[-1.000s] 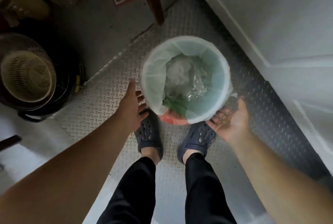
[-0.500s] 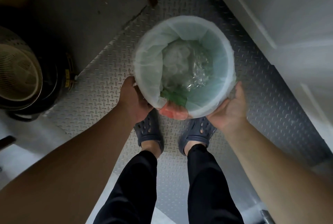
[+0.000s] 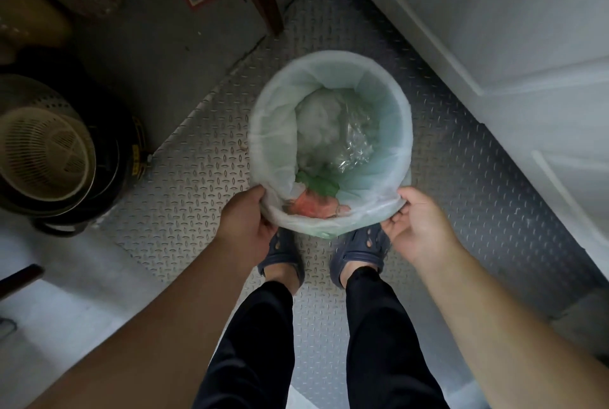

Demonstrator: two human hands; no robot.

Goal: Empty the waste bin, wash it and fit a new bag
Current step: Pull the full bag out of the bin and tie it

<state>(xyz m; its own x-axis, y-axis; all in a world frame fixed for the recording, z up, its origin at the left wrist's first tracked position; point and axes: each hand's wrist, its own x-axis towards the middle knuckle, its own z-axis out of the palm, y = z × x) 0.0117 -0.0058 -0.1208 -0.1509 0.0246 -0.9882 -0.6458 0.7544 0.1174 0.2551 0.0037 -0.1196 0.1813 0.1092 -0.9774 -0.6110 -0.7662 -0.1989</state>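
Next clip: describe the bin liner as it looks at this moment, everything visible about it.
The liner is a thin, translucent pale-green plastic bag, seated in a round bin on the tread-plate floor and folded out over the rim. It is open and holds waste: crumpled clear plastic, a white wad, green and orange scraps. The left hand grips its near-left edge; the right hand pinches the near-right edge, where the film bunches. Its far side is slightly blurred.
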